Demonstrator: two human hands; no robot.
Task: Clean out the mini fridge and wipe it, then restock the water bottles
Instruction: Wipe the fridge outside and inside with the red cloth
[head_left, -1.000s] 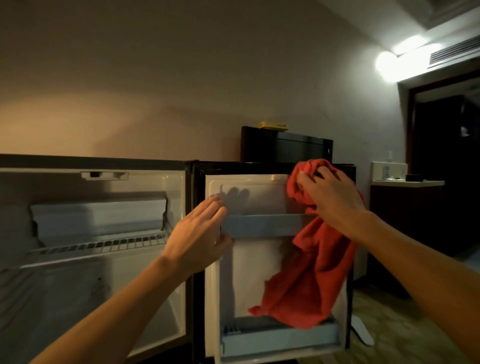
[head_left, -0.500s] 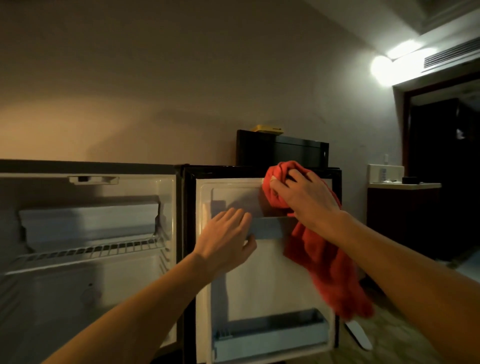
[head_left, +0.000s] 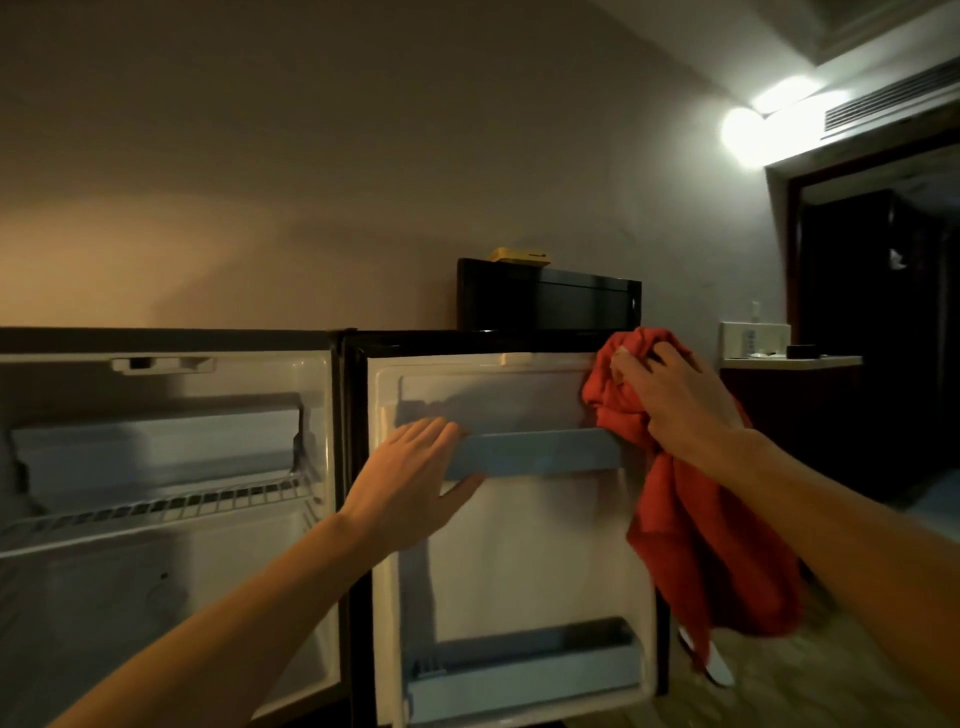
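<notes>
Our right grip (head_left: 675, 400) bunches the red cloth (head_left: 691, 519) at the fridge door (head_left: 519, 545)'s top right edge; left grip (head_left: 410, 483), fingers flat, steadies the blue door shelf (head_left: 540, 452) beside it.

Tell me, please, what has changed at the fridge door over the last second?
The right hand swept the red cloth left across the upper door liner, then back to its top right corner. The left hand settled on the blue door rail. The fridge door stayed open, its shelves empty.
</notes>
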